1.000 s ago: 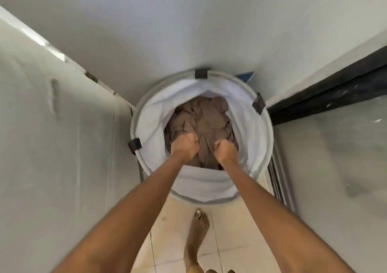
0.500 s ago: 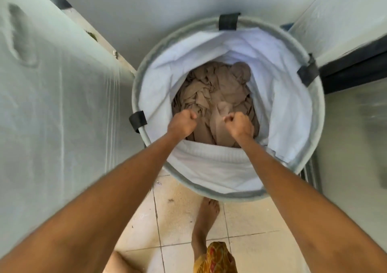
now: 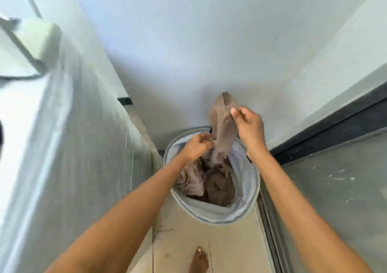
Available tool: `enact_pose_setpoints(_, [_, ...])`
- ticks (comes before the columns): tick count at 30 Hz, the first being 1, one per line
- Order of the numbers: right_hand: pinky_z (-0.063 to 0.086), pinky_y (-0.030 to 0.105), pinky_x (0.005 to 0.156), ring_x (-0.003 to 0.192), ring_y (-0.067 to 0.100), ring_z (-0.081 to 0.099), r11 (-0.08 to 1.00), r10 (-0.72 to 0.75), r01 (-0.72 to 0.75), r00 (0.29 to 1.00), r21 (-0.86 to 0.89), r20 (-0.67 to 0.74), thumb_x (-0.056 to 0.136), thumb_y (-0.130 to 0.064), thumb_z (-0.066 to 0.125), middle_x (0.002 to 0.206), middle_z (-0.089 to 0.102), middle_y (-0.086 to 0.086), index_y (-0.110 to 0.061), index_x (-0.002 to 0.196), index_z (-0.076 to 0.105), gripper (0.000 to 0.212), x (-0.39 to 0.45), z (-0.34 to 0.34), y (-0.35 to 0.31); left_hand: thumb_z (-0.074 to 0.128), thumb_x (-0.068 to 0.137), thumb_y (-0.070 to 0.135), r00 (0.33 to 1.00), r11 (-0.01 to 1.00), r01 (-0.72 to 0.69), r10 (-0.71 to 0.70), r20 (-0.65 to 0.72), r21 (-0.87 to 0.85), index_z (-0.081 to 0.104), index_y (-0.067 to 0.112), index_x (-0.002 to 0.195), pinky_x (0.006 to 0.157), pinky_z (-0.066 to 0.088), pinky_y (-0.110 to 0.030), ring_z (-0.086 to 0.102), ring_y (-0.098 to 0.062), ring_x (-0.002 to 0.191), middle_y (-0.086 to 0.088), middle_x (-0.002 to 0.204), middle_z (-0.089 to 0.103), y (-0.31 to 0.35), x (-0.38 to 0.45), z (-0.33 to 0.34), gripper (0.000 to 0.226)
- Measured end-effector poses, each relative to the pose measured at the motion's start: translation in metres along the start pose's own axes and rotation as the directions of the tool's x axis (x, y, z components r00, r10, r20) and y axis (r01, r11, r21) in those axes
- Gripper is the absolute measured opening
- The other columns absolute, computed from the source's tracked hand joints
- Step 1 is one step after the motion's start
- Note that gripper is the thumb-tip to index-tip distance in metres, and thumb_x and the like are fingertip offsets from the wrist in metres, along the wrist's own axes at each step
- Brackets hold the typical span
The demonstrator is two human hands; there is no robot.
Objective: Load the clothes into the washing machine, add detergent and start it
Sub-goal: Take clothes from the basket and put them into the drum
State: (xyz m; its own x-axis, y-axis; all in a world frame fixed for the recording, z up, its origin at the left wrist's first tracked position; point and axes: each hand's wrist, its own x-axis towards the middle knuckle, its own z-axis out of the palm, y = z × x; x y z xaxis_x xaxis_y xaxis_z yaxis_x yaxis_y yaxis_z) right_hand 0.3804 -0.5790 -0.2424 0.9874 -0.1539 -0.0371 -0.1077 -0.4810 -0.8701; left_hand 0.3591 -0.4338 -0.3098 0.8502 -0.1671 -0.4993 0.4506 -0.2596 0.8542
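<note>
A round laundry basket (image 3: pixel 249 197) with a white liner stands on the floor against the wall. Brown clothes (image 3: pixel 217 184) fill it. A brown garment (image 3: pixel 222 132) hangs stretched up out of the basket. My right hand (image 3: pixel 248 124) pinches its top end above the rim. My left hand (image 3: pixel 196 147) grips the same garment lower down, at the basket's mouth. The washing machine (image 3: pixel 62 136), white and wrapped in clear film, stands to the left of the basket, its top edge blurred.
A white wall rises behind the basket. On the right is a glass panel (image 3: pixel 339 189) with a dark frame. My bare foot (image 3: pixel 199 260) stands on the beige floor tiles in front of the basket.
Both hands have risen from inside the basket, pulling one brown garment up; the right hand is now well above the rim. My view has pulled back and the machine's top shows.
</note>
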Motion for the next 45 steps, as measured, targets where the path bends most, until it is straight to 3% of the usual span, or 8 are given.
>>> enact_pose_setpoints(3, [0.036, 0.031, 0.057, 0.054, 0.011, 0.043, 0.992, -0.124, 0.125, 0.989, 0.014, -0.078, 0.091, -0.034, 0.056, 0.053, 0.044, -0.005, -0.016, 0.061, 0.049, 0.036, 0.014, -0.042, -0.086, 0.048, 0.098, 0.026, 0.995, 0.988, -0.088, 0.081, -0.062, -0.125, 0.061, 0.011, 0.108, 0.064, 0.045, -0.02, 0.06, 0.005, 0.062, 0.003, 0.082, 0.063, 0.079, -0.033, -0.023, 0.021])
enact_pose_setpoints(9, [0.05, 0.063, 0.073, 0.077, 0.045, 0.059, 0.966, -0.221, 0.235, 0.967, 0.104, -0.127, 0.077, -0.056, 0.055, 0.08, 0.059, 0.03, -0.005, 0.082, 0.057, 0.051, 0.007, -0.106, -0.186, 0.044, 0.096, 0.046, 0.97, 0.93, -0.241, 0.232, -0.066, -0.278, 0.065, 0.018, 0.106, 0.075, 0.047, -0.028, 0.062, -0.013, 0.079, 0.002, 0.09, 0.068, 0.193, -0.108, -0.058, 0.037])
enact_pose_setpoints(19, [0.052, 0.037, 0.081, 0.089, 0.03, 0.067, 0.967, -0.196, 0.181, 0.978, -0.182, -0.067, 0.093, -0.024, 0.055, 0.089, 0.072, 0.011, -0.014, 0.092, 0.072, 0.019, -0.068, -0.13, -0.264, 0.056, 0.091, 0.019, 0.843, 0.926, -0.366, 0.372, -0.39, 0.092, 0.043, 0.017, 0.056, 0.056, 0.032, -0.028, 0.044, -0.018, 0.062, 0.004, 0.055, 0.044, 0.29, -0.199, -0.07, 0.037])
enact_pose_setpoints(24, [0.049, 0.031, 0.077, 0.093, 0.016, 0.062, 0.922, -0.275, 0.225, 0.953, -0.315, -0.125, 0.092, -0.022, 0.058, 0.12, 0.058, 0.001, -0.019, 0.123, 0.053, 0.032, -0.109, -0.141, -0.257, 0.045, 0.095, 0.006, 0.854, 0.818, -0.451, 0.512, -0.093, 0.358, 0.063, 0.001, 0.104, 0.085, 0.041, -0.031, 0.058, -0.029, 0.105, -0.018, 0.109, 0.065, 0.297, -0.232, -0.08, 0.021])
enact_pose_setpoints(28, [0.049, 0.025, 0.079, 0.088, 0.008, 0.059, 0.863, -0.393, 0.409, 0.912, -0.297, 0.114, 0.085, -0.028, 0.069, 0.13, 0.034, -0.017, -0.034, 0.145, 0.028, 0.073, -0.115, -0.153, -0.285, 0.046, 0.09, 0.011, 0.882, 0.79, -0.462, 0.458, 0.113, 0.403, 0.059, 0.011, 0.091, 0.091, 0.04, -0.037, 0.054, -0.029, 0.101, -0.011, 0.1, 0.061, 0.303, -0.256, -0.09, 0.014])
enact_pose_setpoints(35, [0.049, 0.035, 0.065, 0.061, 0.015, 0.059, 0.83, -0.322, 0.438, 0.882, -0.346, 0.345, 0.08, -0.029, 0.073, 0.063, 0.061, 0.001, -0.007, 0.076, 0.067, 0.024, -0.106, -0.155, -0.343, 0.056, 0.075, 0.02, 0.855, 0.621, -0.476, 0.492, 0.163, 0.622, 0.051, 0.009, 0.104, 0.075, 0.04, -0.033, 0.056, -0.03, 0.092, -0.014, 0.098, 0.06, 0.316, -0.281, -0.122, 0.031])
enact_pose_setpoints(41, [0.058, 0.033, 0.071, 0.061, 0.012, 0.063, 0.825, -0.416, 0.487, 0.867, -0.288, 0.273, 0.08, -0.025, 0.074, 0.063, 0.064, 0.002, -0.005, 0.076, 0.072, 0.021, -0.107, -0.167, -0.397, 0.056, 0.08, 0.01, 0.728, 0.647, -0.361, 0.645, -0.231, 0.672, 0.043, 0.009, 0.116, 0.075, 0.048, -0.041, 0.058, -0.033, 0.092, -0.013, 0.107, 0.055, 0.275, -0.272, -0.117, 0.039])
enact_pose_setpoints(45, [0.059, 0.027, 0.074, 0.065, 0.009, 0.062, 0.886, -0.436, 0.451, 0.89, -0.107, 0.136, 0.082, -0.02, 0.072, 0.075, 0.067, 0.007, -0.008, 0.087, 0.074, 0.014, -0.113, -0.187, -0.407, 0.066, 0.085, 0.025, 0.836, 0.799, -0.309, 0.487, -0.252, 0.516, 0.046, 0.008, 0.118, 0.078, 0.045, -0.033, 0.058, -0.026, 0.098, -0.01, 0.103, 0.063, 0.257, -0.259, -0.106, 0.042])
